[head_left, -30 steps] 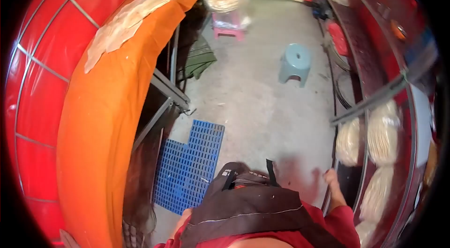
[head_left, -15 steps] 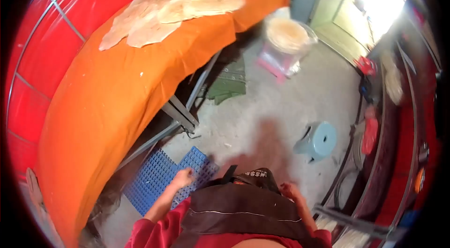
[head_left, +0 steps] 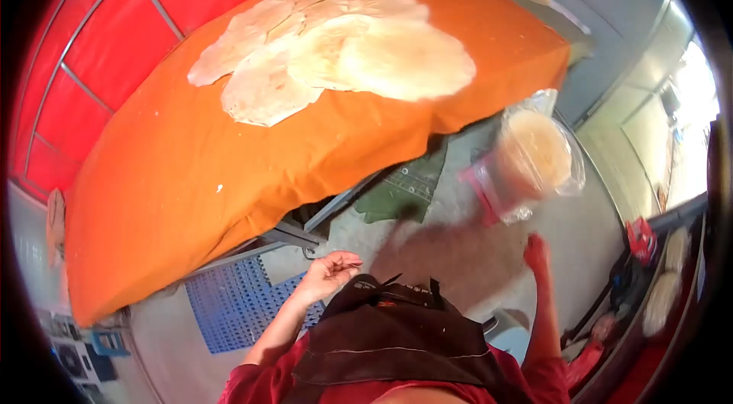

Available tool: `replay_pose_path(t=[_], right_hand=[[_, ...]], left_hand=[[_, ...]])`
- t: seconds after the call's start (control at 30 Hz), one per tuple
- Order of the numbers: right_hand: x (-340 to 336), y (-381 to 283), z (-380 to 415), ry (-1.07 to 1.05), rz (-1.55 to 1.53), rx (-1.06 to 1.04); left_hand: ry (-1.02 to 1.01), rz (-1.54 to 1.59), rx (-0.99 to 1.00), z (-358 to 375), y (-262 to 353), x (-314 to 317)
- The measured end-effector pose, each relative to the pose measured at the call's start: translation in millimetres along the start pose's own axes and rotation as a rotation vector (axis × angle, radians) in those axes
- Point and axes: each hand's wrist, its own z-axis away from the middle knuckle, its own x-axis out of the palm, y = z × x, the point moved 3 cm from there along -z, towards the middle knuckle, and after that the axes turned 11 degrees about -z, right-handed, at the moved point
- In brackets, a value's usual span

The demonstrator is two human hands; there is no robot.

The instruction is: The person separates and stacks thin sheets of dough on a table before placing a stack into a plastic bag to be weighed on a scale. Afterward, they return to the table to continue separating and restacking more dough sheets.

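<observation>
My left hand (head_left: 332, 273) hangs over the floor in front of my apron (head_left: 389, 343), its fingers loosely bent and apart, with nothing in them. Out to the right, my right hand (head_left: 537, 253) is held over the floor with its fingers curled closed; no object shows in it. Several thin round flatbreads (head_left: 405, 60) lie overlapping on the orange cloth (head_left: 183, 198) that covers the long table. On the floor side of the table stands a stack of similar round sheets (head_left: 534, 152) in clear plastic, closer to my right hand. Neither hand touches bread or table.
A blue plastic grid mat (head_left: 225, 305) lies on the floor at the left, partly under the table. A folded green cloth (head_left: 405, 192) sits by the metal table leg. The light-blue stool (head_left: 510, 339) is half hidden behind my apron. Shelving with bags (head_left: 663, 301) lines the right.
My view has shifted toward the table and plastic-wrapped stack. My right hand has swung forward and out from beside the apron. My left hand's fingers have loosened.
</observation>
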Motion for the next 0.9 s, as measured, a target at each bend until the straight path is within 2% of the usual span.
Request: replay_pose_path(t=[0.03,0.1,0.13,0.17,0.2,0.23,0.3,0.37,0.4,0.43,0.47,0.5,0.53,0.57,0.6,0.63,0.67,0.7,0.77,0.87,0.9], right_hand=[[-1.2,-12.5,-70.9,-0.001,-0.175,0.025],[-36.0,-152.3,-175.4,0.058,-0.273,-0.16],[0.7,-162.9,-222.2,0.099,-0.411,-0.324],[-0.6,-212.9,-251.7,0.06,-0.487,-0.357],[14.6,-248.5,-272.5,0.174,-0.432,-0.529],[24.5,-284.2,-296.3,0.042,-0.378,-0.462],[62.0,-324.7,-333.0,0.17,-0.239,-0.769],[94.9,-332.1,-367.6,0.097,-0.145,-0.774],[115.8,-314.2,-384.4,0.09,-0.251,-0.91],[118.7,-320.7,-397.8,-0.285,-0.291,-0.621],[200.7,-255.3,-414.8,-0.013,-0.362,-0.753],[205.8,-251.6,-417.8,0.214,-0.209,-0.868],[132.8,-313.2,-406.5,-0.056,-0.181,-0.845],[127.2,-318.2,-403.0,-0.243,-0.059,-0.697],[135.7,-306.7,-407.0,-0.254,-0.072,-0.67],[140.4,-292.4,-411.8,-0.179,-0.177,-0.703],[142.7,-289.2,-412.8,-0.146,-0.222,-0.736],[146.7,-287.7,-412.1,-0.125,-0.268,-0.749],[137.3,-317.0,-401.7,-0.102,-0.153,-0.842],[141.8,-318.5,-400.9,-0.137,-0.213,-0.902],[143.3,-319.8,-400.9,-0.152,-0.234,-0.919]], left_hand=[[0.036,0.057,0.043,-9.3,11.9,-4.7],[0.11,0.198,0.141,-27.7,32.8,-16.7],[0.123,0.231,0.125,-40.1,43.2,-24.6],[0.13,0.263,0.111,-54.4,54.0,-33.9],[0.138,0.274,0.134,-72.1,64.6,-43.4],[0.152,0.296,0.21,-94.7,69.7,-52.9],[0.132,0.379,0.256,-141.7,89.8,-70.1],[0.127,0.346,0.312,-193.4,108.5,-83.5],[0.109,0.34,0.324,-216.3,111.7,-88.4],[0.15,0.238,0.314,-240.4,110.3,-90.9],[0.208,0.262,0.38,-268.9,98.6,-89.9],[0.247,0.495,0.49,-310.3,78.3,-84.8],[0.299,0.357,0.577,-340.1,72.8,-87.9],[0.323,0.497,0.351,-349.5,81.5,-87.7],[0.396,0.419,0.286,-390.3,55.1,-85.3],[0.443,0.375,0.061,-385.1,71.5,-89.2],[0.509,0.334,-0.029,-383.4,81.4,-90.7],[0.547,0.336,-0.042,-383.5,84.7,-90.1],[0.577,0.385,-0.058,-401.2,62.8,-99.7],[0.601,0.562,-0.131,-401.5,75.5,-97.4],[0.615,0.527,-0.139,-402.7,82.2,-98.9]])
